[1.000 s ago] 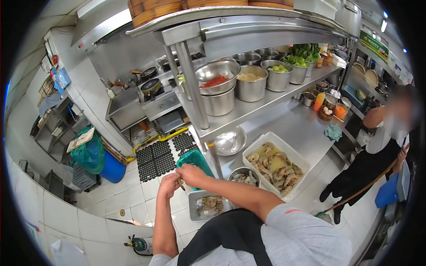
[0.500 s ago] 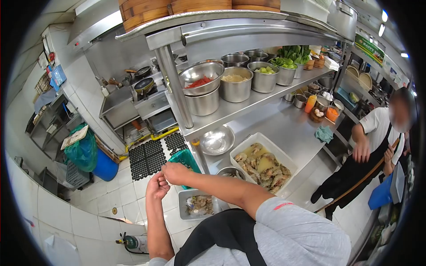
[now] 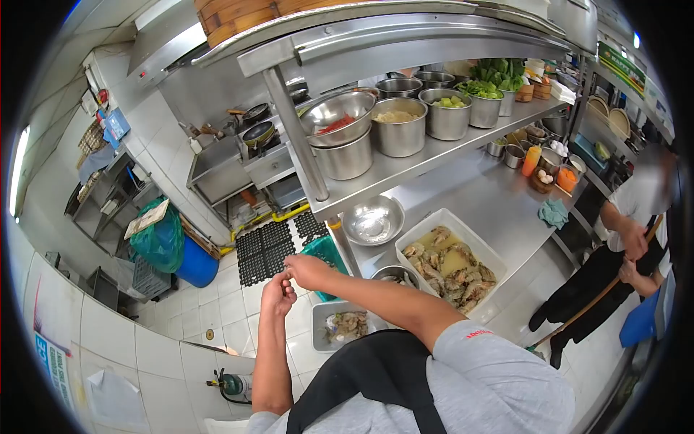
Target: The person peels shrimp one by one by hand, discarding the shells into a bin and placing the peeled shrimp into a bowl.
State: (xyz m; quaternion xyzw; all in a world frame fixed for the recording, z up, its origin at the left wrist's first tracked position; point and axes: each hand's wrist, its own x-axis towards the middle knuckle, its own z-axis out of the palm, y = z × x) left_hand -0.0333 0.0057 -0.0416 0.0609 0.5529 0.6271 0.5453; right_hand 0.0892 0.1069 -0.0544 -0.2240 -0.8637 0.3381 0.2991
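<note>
My left hand point(image 3: 277, 295) and my right hand point(image 3: 309, 273) meet in front of me, fingers closed in a pinch. Whatever sits between the fingertips is too small and covered to make out. Behind the right hand is a green basin point(image 3: 325, 251), partly hidden by it. Just below my right forearm, a grey tub point(image 3: 316, 333) contains shrimp pieces point(image 3: 345, 325). Past that forearm, a white tub point(image 3: 483, 242) holds whole shrimp point(image 3: 463, 278) in yellowish liquid. Next to it stands a round metal bowl point(image 3: 381, 270), partly behind my arm.
A shiny empty bowl point(image 3: 372, 219) rests on the steel counter point(image 3: 463, 189). Above, a metal shelf point(image 3: 434, 160) carries several pots. A person point(image 3: 629, 246) at the right grips a long wooden stick point(image 3: 589, 304). A blue bin point(image 3: 195, 253) and a fire extinguisher point(image 3: 233, 385) stand to the left.
The whole view has shifted, so the scene sits further right. My hands stay together in a pinch. The other person's raised hand has come down towards the stick.
</note>
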